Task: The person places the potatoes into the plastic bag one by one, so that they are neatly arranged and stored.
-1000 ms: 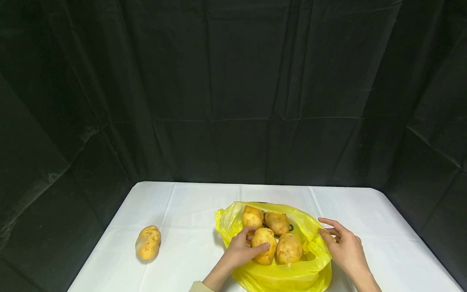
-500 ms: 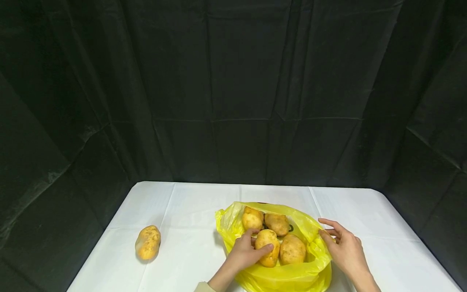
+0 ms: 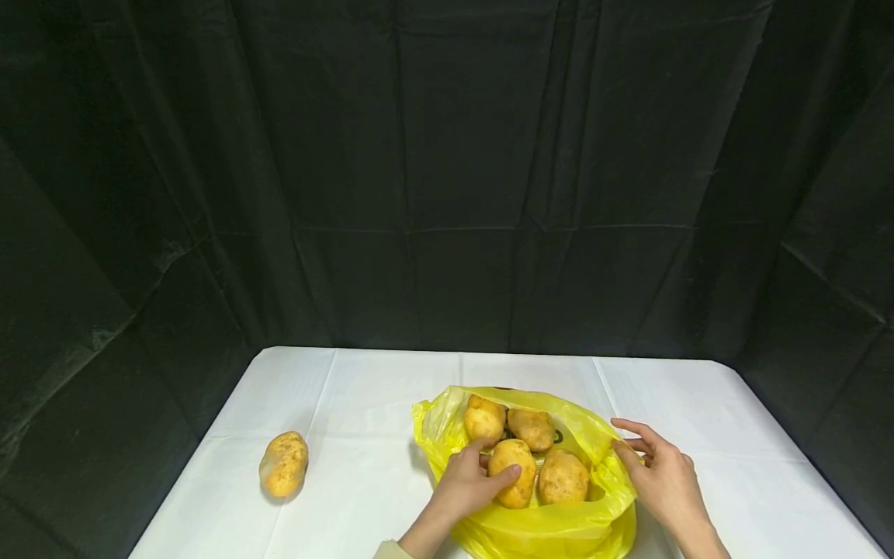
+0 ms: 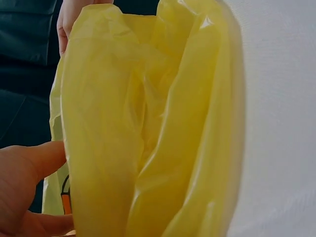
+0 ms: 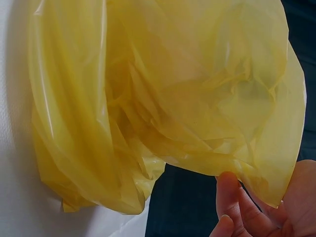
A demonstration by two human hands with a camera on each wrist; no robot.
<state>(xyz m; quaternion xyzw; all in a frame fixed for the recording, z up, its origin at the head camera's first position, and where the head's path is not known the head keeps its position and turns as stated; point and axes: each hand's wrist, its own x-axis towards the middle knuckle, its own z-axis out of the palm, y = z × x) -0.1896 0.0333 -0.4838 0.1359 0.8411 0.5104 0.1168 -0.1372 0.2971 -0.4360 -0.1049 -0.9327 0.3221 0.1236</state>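
A yellow plastic bag lies with its mouth wide on the white table, several potatoes inside. My left hand reaches over the bag's left side and grips the front-left potato, thumb across its near face. Close to its right lies another potato; two more, a left one and a right one, sit behind. At the right rim, my right hand pinches the bag's edge between thumb and fingers. The right wrist view shows that pinched bag corner; bag film hides the potatoes there.
A single potato rests on the white-covered table well left of the bag. Dark cloth hangs behind the table and along both sides.
My left hand has shifted slightly right with the potato it grips. The potato beside it has moved right as well. My right hand stays at the bag's rim.
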